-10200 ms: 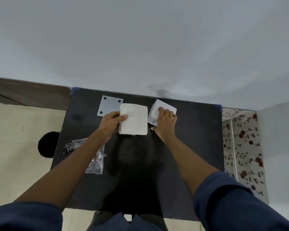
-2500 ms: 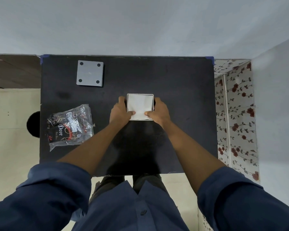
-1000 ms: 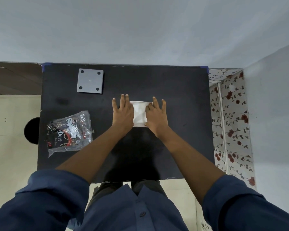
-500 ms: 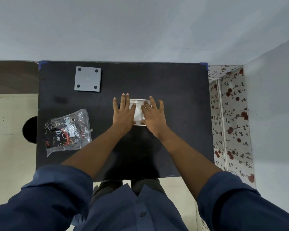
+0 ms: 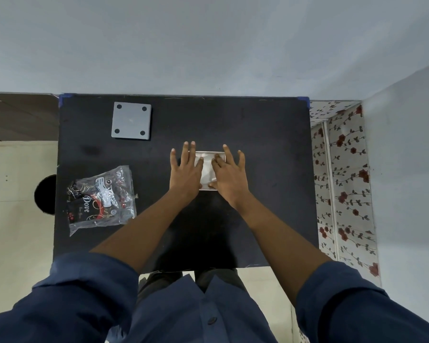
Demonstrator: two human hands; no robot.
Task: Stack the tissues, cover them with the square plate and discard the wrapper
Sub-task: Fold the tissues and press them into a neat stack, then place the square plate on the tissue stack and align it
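The stack of tissues (image 5: pixel 206 169) lies near the middle of the black table (image 5: pixel 258 144), and most of it is hidden: only a narrow white strip shows between the two hands, along with its far edge and a sliver of its near edge, so the number of sheets in it cannot be told. The left hand (image 5: pixel 185 172) lies flat on the stack's left part with fingers spread and extended, and the right hand (image 5: pixel 227 173) lies flat on its right part the same way, palms down, neither pinching anything. Whether the palms bear down hard or merely rest cannot be judged. One grey square plate (image 5: pixel 131 120) lies flat on the table, well apart from the stack, toward the far left corner; four dark round dots mark its corners. One crumpled clear wrapper (image 5: pixel 102 198) with dark print and the word "Dove" lies to the left of the stack and nearer the person, close to the table's left edge; its smaller lettering is too fine to read. Both forearms are bare, with dark blue sleeves (image 5: pixel 89 290) pushed up. Beyond the table stands a plain pale wall (image 5: pixel 208 45). To the left of the table is pale floor (image 5: pixel 15 219) with one dark round shape (image 5: pixel 45 194) partly cut off by the table edge. To the right hangs a white cloth (image 5: pixel 342 181) printed with red flowers.
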